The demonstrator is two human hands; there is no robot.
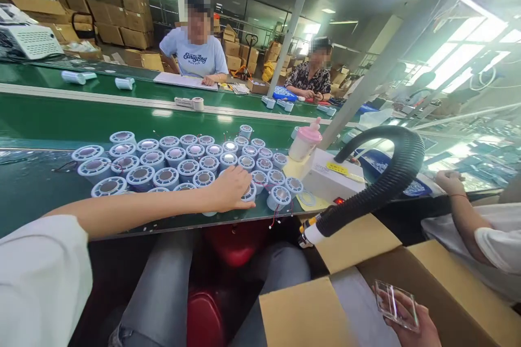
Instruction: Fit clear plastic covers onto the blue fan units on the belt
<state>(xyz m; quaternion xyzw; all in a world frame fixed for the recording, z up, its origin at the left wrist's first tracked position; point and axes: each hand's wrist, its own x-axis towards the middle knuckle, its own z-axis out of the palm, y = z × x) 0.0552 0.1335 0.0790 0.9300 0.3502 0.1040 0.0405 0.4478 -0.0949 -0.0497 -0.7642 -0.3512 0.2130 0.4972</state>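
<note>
My left hand (231, 190) reaches over the table edge, its thumb and fingers around a light-blue round motor-like housing (248, 192) at the front of a group. Several similar light-blue housings (166, 177) stand close together, their round tops facing up; thin red and black wires trail from some. At the lower right, my right hand (419, 322) holds a clear rectangular plastic piece (395, 304) above an open cardboard box (293, 312). Its fingers show partly through the clear plastic.
A black flexible hose (380, 173) arches beside a white box-shaped device (331, 176) with a red switch. A pink-lidded cup (304, 141) stands behind it. The green conveyor (81, 119) runs across. Two people sit opposite; another person's arm (468, 219) is at right.
</note>
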